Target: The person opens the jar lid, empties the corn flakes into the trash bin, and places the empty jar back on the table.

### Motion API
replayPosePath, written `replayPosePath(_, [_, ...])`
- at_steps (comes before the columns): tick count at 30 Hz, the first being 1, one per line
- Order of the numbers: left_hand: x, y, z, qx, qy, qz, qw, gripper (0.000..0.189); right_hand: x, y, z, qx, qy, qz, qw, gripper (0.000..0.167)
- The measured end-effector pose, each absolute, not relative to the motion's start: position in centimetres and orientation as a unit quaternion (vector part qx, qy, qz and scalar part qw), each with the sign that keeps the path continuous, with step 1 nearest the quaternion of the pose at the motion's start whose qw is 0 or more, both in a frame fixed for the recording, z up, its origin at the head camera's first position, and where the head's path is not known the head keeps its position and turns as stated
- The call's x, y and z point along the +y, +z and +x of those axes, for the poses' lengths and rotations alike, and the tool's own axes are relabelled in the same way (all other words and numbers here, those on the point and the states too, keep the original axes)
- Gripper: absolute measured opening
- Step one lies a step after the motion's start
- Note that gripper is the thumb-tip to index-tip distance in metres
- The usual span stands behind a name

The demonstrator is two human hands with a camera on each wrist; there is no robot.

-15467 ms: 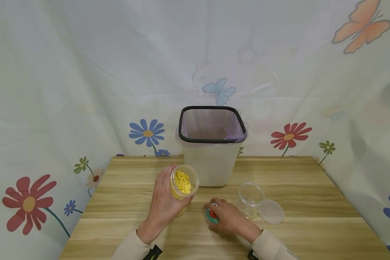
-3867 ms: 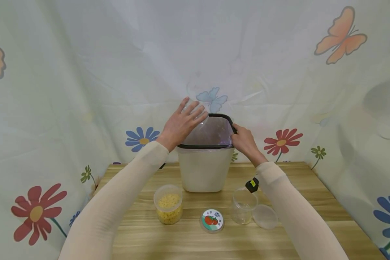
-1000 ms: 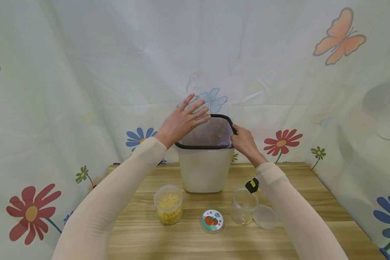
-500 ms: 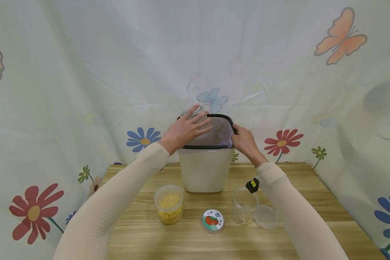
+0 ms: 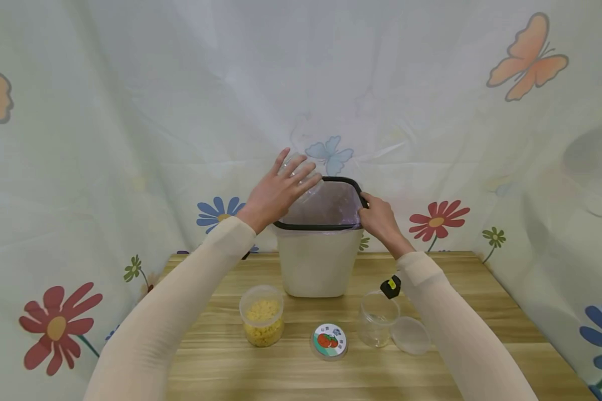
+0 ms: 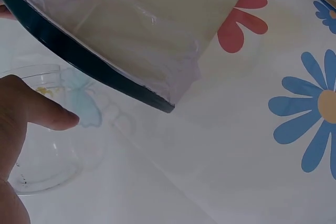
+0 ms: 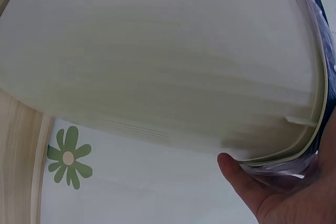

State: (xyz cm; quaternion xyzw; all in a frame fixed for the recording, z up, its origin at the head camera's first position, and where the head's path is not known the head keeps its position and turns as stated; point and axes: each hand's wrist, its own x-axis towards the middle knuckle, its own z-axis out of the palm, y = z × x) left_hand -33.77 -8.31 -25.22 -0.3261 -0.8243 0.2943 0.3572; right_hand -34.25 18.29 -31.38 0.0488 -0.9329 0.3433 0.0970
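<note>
L hand (image 5: pixel 276 193) holds clear jar (image 6: pixel 55 153), R hand (image 5: pixel 379 220) clamps bin rim (image 5: pixel 318 226); tomato-pic lid (image 5: pixel 329 341) txt too sm. to read.

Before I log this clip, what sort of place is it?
Probably a makeshift recording booth: a flower-and-butterfly backdrop hangs behind and along both sides of a wood-grain table bearing a lined bin.

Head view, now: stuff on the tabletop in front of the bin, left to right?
Jar of yellow bits → round lid with a tomato picture → open clear jar → plain translucent lid.
</note>
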Motion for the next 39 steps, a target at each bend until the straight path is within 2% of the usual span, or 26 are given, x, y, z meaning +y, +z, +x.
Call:
replayPosePath(10, [-8.8, -24.9, -33.8, -0.848, 0.244, -0.316, 0.348, 0.103, 18.4, -31.4, -34.4, -0.934, 0.34, 0.051, 0.099, 0.06])
replayPosePath(18, [-9.1, -25.1, -33.4, -0.863, 0.162, -0.307, 0.368, 0.091, 18.4, -31.5, -34.3, -0.929, 0.354, 0.048, 0.099, 0.058])
replayPosePath(22, [-9.2, -25.2, -33.3, -0.87, 0.121, -0.301, 0.372, 0.087, 18.5, -31.5, -34.2, -0.924, 0.354, 0.06, 0.129, 0.056])
replayPosePath(29, [-9.1, -25.3, -33.2, -0.882, 0.074, -0.286, 0.367, 0.085, 18.4, -31.7, -34.3, -0.911, 0.34, 0.076, 0.221, 0.052])
replayPosePath(39, [-9.3, -25.3, -32.7, -0.897, 0.02, -0.261, 0.355, 0.081, 18.5, -31.7, -34.0, -0.898, 0.343, 0.085, 0.261, 0.05])
